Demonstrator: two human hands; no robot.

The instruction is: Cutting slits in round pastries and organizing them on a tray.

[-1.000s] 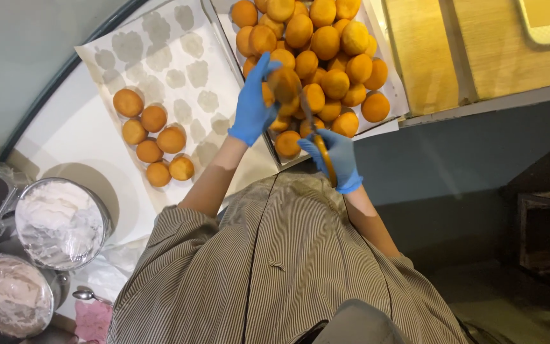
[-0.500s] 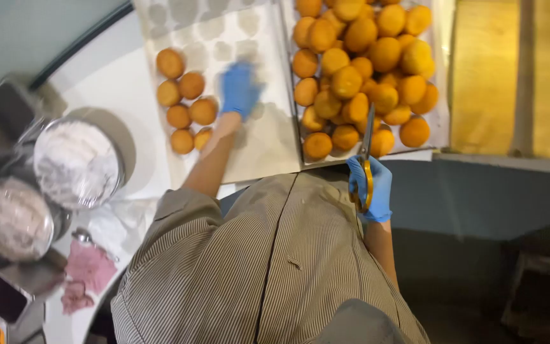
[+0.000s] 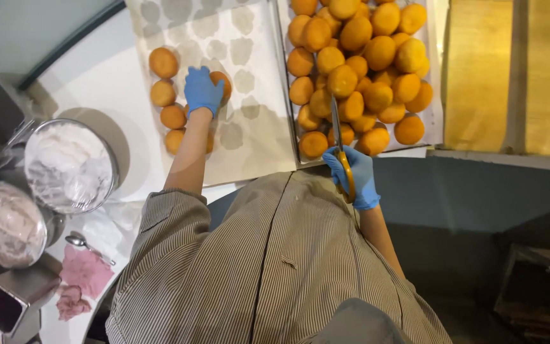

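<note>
A white table (image 3: 106, 76) fills the upper left of the frame, bearing a paper-lined tray (image 3: 249, 137) with a few golden buns at its left edge, and, at upper centre, a second tray (image 3: 433, 121) heaped with buns (image 3: 358, 60); two covered bowls (image 3: 68, 165) and a spoon (image 3: 79, 241) lie at the left edge. The left hand (image 3: 202, 90), gloved in blue, has its grip closed over one bun (image 3: 222, 83) on the lined tray. The right hand (image 3: 354, 175), also gloved, grips the yellow handles of scissors (image 3: 340, 143), whose closed blades point up over the heap.
</note>
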